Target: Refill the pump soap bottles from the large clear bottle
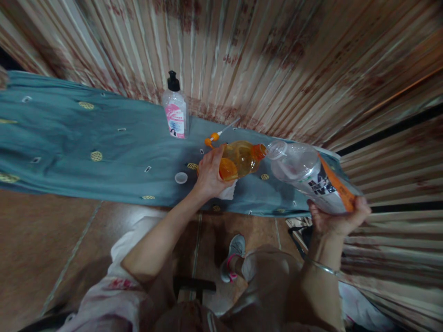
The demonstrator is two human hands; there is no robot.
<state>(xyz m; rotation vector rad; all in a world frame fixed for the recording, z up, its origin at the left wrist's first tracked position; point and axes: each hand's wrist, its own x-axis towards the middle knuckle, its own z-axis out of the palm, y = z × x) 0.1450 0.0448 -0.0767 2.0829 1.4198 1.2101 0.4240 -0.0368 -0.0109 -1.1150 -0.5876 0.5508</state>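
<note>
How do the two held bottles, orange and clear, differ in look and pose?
The orange bottle is tinted; the clear bottle is colourless, with a label. The clear bottle looks bigger than the orange bottle. The left hand holds the orange bottle, mouth facing right; the right hand holds the clear bottle, mouth facing left. Both are tilted.

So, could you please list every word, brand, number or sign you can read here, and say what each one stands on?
No word is legible with certainty.
Large clear bottle: bold dark lettering on its label, too blurred to quote; small print on the orange band is unreadable.
Black-capped bottle: pink-and-white label, print too blurred to read.
Orange bottle: no lettering I can make out.
</note>
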